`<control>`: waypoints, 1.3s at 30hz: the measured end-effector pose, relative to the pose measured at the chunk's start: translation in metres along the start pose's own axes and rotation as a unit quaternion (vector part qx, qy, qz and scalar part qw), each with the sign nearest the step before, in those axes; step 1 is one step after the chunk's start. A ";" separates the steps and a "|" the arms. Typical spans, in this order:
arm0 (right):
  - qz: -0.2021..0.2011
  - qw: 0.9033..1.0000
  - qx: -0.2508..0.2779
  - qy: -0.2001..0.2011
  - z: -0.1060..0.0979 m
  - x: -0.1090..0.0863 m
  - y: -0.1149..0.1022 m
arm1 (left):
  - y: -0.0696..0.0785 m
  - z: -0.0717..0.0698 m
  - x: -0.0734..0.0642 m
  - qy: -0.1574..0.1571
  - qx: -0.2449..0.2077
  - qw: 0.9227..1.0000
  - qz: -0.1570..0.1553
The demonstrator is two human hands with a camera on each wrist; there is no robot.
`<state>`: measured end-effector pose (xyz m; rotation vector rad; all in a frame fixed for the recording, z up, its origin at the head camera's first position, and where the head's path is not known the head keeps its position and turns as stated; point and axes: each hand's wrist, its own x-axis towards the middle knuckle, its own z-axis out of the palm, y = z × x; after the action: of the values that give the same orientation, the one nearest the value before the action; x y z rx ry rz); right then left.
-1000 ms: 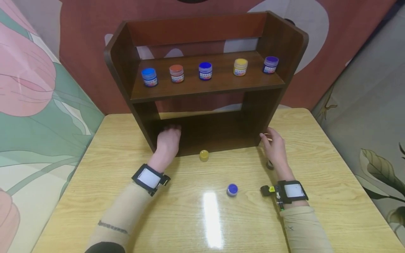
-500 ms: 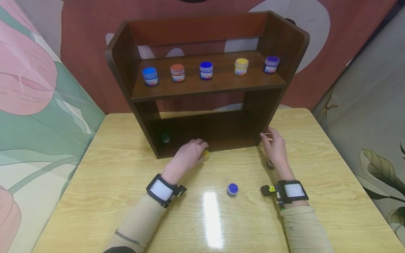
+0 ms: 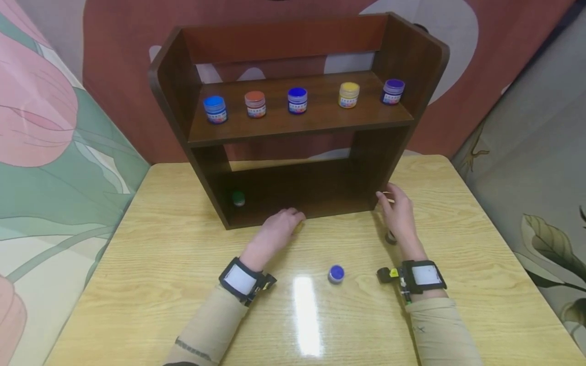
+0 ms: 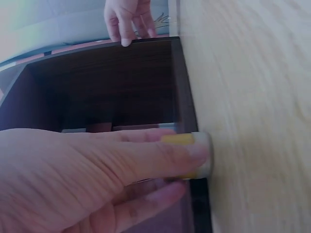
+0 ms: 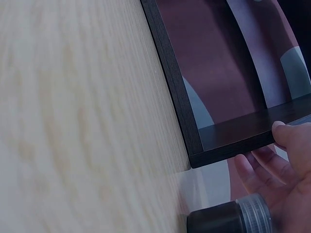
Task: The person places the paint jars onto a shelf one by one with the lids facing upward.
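My left hand [image 3: 272, 235] pinches a small yellow paint jar [image 4: 179, 139] between thumb and fingers, low at the front edge of the dark wooden shelf [image 3: 299, 131]. In the head view the hand covers most of that jar. At the shelf's right side panel, my right hand [image 3: 399, 213] holds the lower front edge, thumb on the edge and fingers on the outer side. Beside that wrist a black paint jar [image 5: 216, 219] with a clear collar stands on the table, partly covered in the head view. A green-lidded jar [image 3: 238, 198] is in the lower compartment at left.
On the upper shelf stand several paint jars in a row: light blue [image 3: 215, 109], orange-red [image 3: 255, 104], blue [image 3: 297, 100], yellow [image 3: 349, 95] and purple [image 3: 392, 92]. Another purple-blue jar [image 3: 336, 274] stands on the wooden table [image 3: 357, 325] in front. Patterned cloth hangs behind.
My left hand has come out of the lower left compartment, leaving the green jar in view there, moved right and taken hold of the yellow jar. My right hand stays at the side panel.
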<state>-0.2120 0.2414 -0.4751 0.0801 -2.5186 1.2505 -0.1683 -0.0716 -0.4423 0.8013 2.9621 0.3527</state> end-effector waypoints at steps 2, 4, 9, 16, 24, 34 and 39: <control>0.000 1.000 0.001 0.001 0.000 0.000 -0.001 | -0.001 0.003 0.000 0.006 0.001 1.000 0.005; -0.001 1.000 0.002 0.003 -0.001 0.001 -0.001 | -0.003 0.005 0.001 0.013 0.003 1.000 0.012; 0.000 1.000 0.006 0.002 -0.002 0.002 -0.003 | -0.004 0.007 0.001 0.036 0.007 0.999 0.032; 0.002 1.000 0.003 -0.003 -0.002 0.002 -0.003 | -0.005 0.004 0.000 0.021 -0.015 1.000 0.014; 0.003 1.000 0.000 -0.004 -0.001 -0.001 -0.001 | -0.007 0.006 0.000 0.023 -0.001 0.999 0.034; 0.007 1.000 -0.008 -0.005 0.000 -0.002 0.001 | -0.008 0.007 -0.001 0.045 -0.017 0.997 0.055; 0.009 1.000 -0.005 -0.006 0.000 -0.001 0.000 | -0.009 0.005 -0.001 0.032 -0.055 0.997 0.047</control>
<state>-0.2106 0.2413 -0.4749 0.0636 -2.5403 1.2489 -0.1713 -0.0782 -0.4490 0.9364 2.9378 0.5504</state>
